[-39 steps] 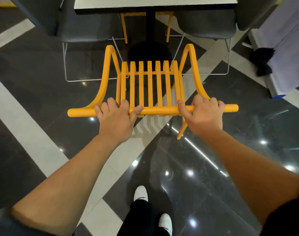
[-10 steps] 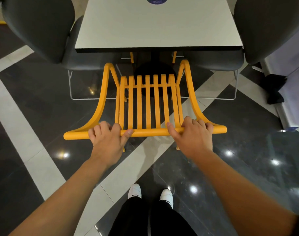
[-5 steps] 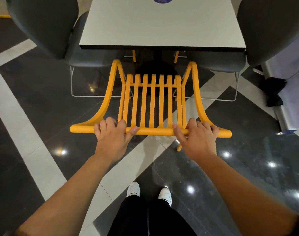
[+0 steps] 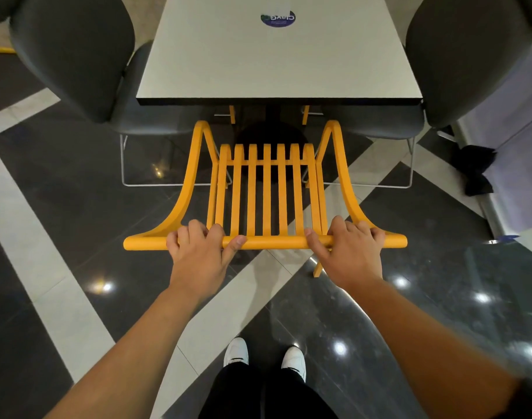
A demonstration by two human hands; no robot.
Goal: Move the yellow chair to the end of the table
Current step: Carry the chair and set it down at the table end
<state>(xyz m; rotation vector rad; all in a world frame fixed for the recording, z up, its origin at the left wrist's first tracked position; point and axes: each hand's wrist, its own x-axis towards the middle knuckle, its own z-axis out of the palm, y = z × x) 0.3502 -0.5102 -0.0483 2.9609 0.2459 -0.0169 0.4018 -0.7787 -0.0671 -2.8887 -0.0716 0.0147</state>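
Facing the table (image 4: 276, 55) at upper centre, its near end squarely ahead. Sitting mid-frame, yellow chair (image 4: 266, 192), front tucked below that edge. Gripping the top rail for steering: left hand (image 4: 198, 252) and right hand (image 4: 349, 252), both closed around it.

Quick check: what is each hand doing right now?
Left hand: closed on the top rail of the yellow slatted chair.
Right hand: closed on the same rail.
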